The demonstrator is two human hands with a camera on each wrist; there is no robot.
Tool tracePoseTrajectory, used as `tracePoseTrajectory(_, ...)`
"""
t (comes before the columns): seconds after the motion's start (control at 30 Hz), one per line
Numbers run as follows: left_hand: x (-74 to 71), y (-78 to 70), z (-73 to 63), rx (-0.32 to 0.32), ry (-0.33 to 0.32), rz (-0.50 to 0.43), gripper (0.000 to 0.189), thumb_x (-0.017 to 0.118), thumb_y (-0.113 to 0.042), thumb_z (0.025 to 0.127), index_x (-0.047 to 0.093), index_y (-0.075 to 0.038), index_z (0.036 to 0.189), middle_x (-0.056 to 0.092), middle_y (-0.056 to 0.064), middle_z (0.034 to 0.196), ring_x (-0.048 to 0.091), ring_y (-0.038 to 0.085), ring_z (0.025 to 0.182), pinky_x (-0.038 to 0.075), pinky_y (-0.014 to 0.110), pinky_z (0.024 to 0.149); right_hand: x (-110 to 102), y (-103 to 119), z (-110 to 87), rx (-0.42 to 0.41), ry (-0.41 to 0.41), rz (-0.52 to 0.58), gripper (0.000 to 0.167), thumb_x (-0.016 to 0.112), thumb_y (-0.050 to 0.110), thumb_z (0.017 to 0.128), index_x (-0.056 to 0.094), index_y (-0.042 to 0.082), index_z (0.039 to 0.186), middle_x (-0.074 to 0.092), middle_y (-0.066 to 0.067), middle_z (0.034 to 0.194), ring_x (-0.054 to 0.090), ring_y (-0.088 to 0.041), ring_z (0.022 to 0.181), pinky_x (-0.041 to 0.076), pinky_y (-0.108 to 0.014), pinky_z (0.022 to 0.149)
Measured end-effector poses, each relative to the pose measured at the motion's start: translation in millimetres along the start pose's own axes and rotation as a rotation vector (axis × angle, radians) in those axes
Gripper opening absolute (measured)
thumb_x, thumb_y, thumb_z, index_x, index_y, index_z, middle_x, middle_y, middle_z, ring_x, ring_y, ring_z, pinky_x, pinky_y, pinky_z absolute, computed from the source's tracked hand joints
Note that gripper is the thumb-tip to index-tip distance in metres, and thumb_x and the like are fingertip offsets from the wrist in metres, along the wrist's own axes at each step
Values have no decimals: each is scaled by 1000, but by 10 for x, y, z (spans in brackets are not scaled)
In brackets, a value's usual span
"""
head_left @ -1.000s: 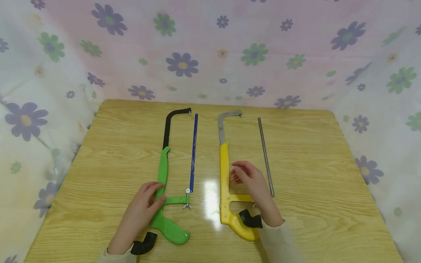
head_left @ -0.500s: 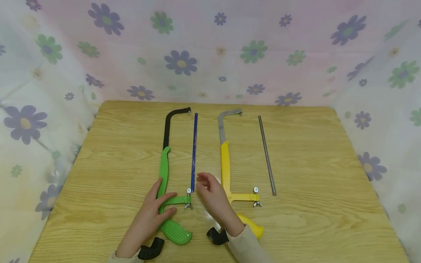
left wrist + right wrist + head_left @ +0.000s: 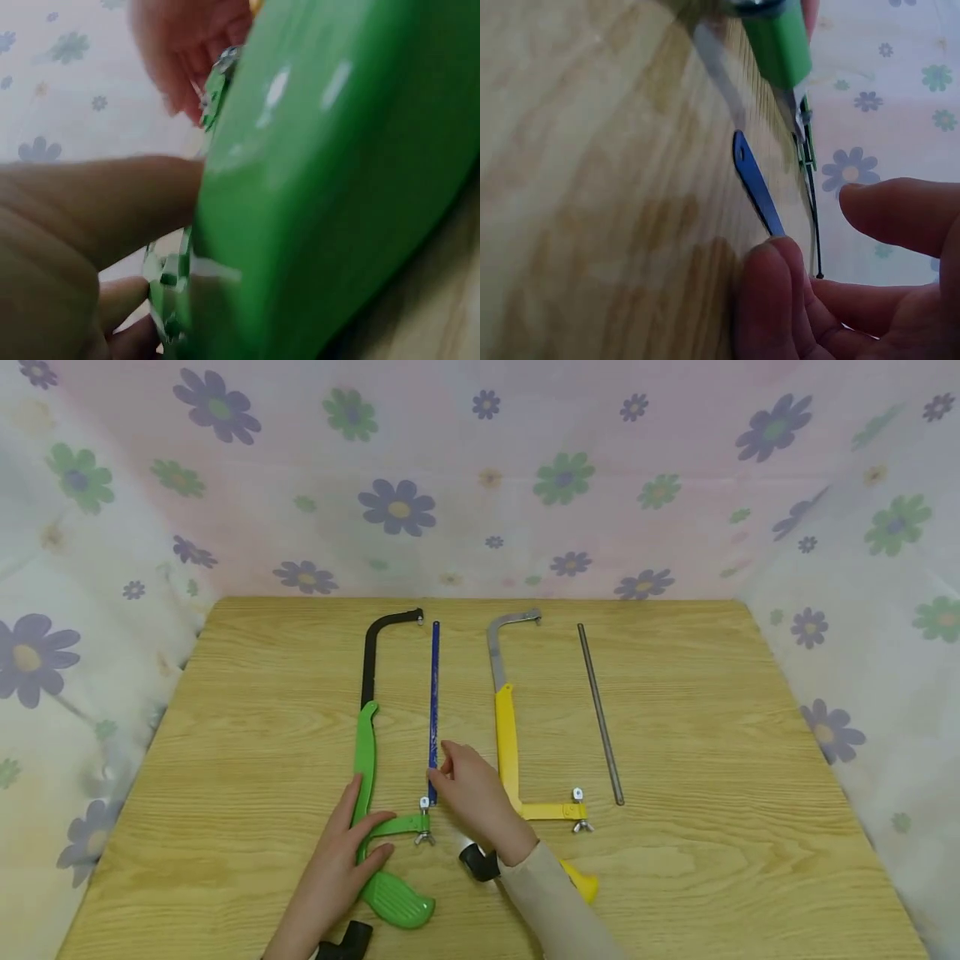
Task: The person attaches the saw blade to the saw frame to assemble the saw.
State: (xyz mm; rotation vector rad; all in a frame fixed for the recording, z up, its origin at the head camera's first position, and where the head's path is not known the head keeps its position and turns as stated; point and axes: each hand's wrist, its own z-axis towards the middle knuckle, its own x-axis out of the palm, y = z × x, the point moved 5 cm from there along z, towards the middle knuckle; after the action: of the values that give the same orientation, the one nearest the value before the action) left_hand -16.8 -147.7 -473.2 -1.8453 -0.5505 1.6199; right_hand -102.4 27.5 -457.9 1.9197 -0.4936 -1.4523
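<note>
My left hand (image 3: 341, 860) rests on the green hacksaw frame (image 3: 365, 735), fingers spread over it near its lower arm. Up close in the left wrist view, the thumb (image 3: 112, 199) lies against the green handle (image 3: 322, 157). The lower part of a blue hacksaw blade (image 3: 434, 693), lying on the table beside that frame, is where my right hand (image 3: 476, 793) is. In the right wrist view its fingertips (image 3: 769, 292) are right at the blade (image 3: 756, 180), while the thumb (image 3: 892, 214) stands apart from it. A holed blade end points toward the camera.
To the right lies a yellow hacksaw frame (image 3: 507, 735), its handle partly behind my right forearm. Beyond it is a grey hacksaw blade (image 3: 600, 710). The wooden table (image 3: 712, 735) is enclosed by flowered cloth (image 3: 465, 460) at the back and sides.
My right hand has moved left from beside the yellow frame to the blue blade's lower end. My left hand has shifted slightly down the green frame, fingers more spread.
</note>
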Motion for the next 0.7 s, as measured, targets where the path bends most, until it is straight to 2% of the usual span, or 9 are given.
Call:
tracePoseTrajectory(0.13, -16, 31, -49, 11, 2, -27, 36, 68, -24, 79, 59, -27, 114, 4, 5, 149, 7, 32, 133, 19, 57, 97, 38, 3, 71, 6, 27, -7, 49, 55, 31, 86, 47, 1, 124, 49, 6, 73, 45, -8, 62, 39, -22, 56)
tracePoseTrajectory(0.27, -17, 44, -55, 12, -11, -39, 35, 66, -21, 81, 59, -28, 114, 4, 4, 149, 6, 33, 133, 17, 59, 96, 56, -8, 138, 29, 30, -13, 46, 55, 33, 86, 49, 4, 121, 49, 5, 71, 46, -9, 59, 39, -23, 54)
tracePoseTrajectory(0.47, 19, 26, -33, -5, -77, -46, 29, 67, -17, 80, 62, -25, 108, 8, 3, 148, 11, 39, 130, 18, 62, 94, 41, -9, 222, 69, 44, -75, 41, 56, 38, 84, 51, 7, 110, 54, 4, 73, 49, -11, 58, 40, -24, 52)
tracePoseTrajectory(0.57, 28, 6, -20, 4, -112, -36, 29, 68, -13, 79, 63, -24, 106, 10, 4, 148, 13, 40, 130, 19, 62, 94, 14, -27, 273, 102, 53, -122, 39, 58, 43, 82, 52, 10, 102, 55, 4, 74, 50, -12, 57, 40, -25, 51)
tracePoseTrajectory(0.7, 36, -15, -13, 27, -140, -17, 31, 69, -11, 78, 63, -23, 106, 12, 4, 148, 15, 37, 130, 20, 61, 94, -21, -43, 350, 125, 62, -216, 38, 62, 47, 78, 51, 13, 91, 54, 4, 67, 49, -14, 54, 38, -27, 47)
